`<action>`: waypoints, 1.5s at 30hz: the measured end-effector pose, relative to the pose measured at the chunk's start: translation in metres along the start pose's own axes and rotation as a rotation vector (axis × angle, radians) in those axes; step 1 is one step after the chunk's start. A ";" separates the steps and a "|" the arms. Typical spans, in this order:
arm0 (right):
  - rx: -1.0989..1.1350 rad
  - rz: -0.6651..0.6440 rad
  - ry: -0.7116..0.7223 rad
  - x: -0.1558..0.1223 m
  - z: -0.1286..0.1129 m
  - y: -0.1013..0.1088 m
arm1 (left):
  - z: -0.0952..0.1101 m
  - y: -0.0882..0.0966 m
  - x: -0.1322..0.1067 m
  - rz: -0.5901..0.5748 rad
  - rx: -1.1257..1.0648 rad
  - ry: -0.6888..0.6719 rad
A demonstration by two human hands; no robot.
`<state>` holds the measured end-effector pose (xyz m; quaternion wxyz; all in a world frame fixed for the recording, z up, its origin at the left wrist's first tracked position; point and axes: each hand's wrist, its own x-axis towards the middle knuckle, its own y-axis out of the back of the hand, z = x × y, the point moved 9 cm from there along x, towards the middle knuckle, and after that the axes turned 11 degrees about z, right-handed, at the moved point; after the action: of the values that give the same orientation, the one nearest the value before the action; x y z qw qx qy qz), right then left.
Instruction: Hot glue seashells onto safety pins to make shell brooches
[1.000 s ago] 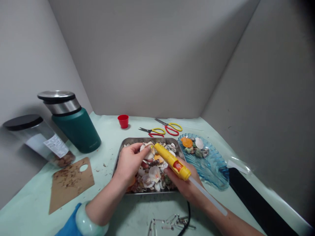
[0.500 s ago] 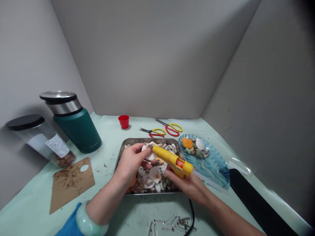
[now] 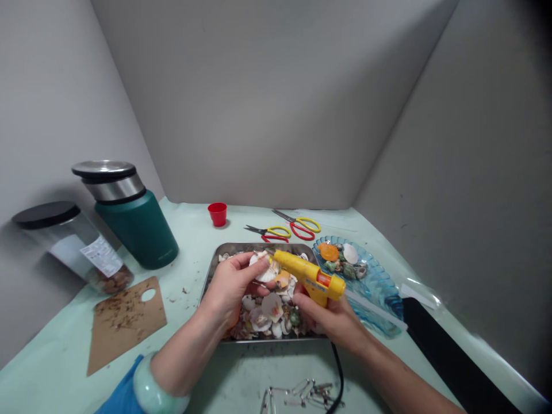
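Left of our left hand: black-lidded jar (image 3: 101, 256), green bottle (image 3: 133, 230), brown board (image 3: 125, 322); no change. Left hand (image 3: 224, 282) pinches a white shell (image 3: 257, 258) between thumb and fingers, above the steel tray (image 3: 276, 340) of loose shells (image 3: 271, 306); same grip. Main change: the hot glue gun (image 3: 297, 265) shifted a bit right, tip drawn back to the white shell's right side. Touching or not, can't tell. We'd read that as repositioning or easing off; no glue bead discernible. Our right hand (image 3: 330, 313) is wrapped round the gun's handle, apart from the left. Glue stick (image 3: 379, 311) trails rightward, higher than a second ago, over the blue scalloped dish (image 3: 383, 290).
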<state>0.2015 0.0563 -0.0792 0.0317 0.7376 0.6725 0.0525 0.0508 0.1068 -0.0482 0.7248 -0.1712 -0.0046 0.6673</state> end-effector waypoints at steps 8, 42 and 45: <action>-0.056 -0.039 0.004 -0.002 -0.007 -0.003 | -0.002 -0.001 -0.001 0.000 -0.010 0.014; -0.173 0.381 0.294 -0.009 -0.037 0.021 | -0.022 -0.031 -0.024 0.077 0.172 -0.021; -0.198 0.399 0.362 -0.012 -0.038 0.021 | -0.024 -0.033 -0.025 0.065 0.168 -0.024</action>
<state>0.2163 0.0417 -0.0393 -0.0280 0.8272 0.5003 0.2542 0.0854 0.0747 -0.0569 0.7145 -0.1019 0.0484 0.6905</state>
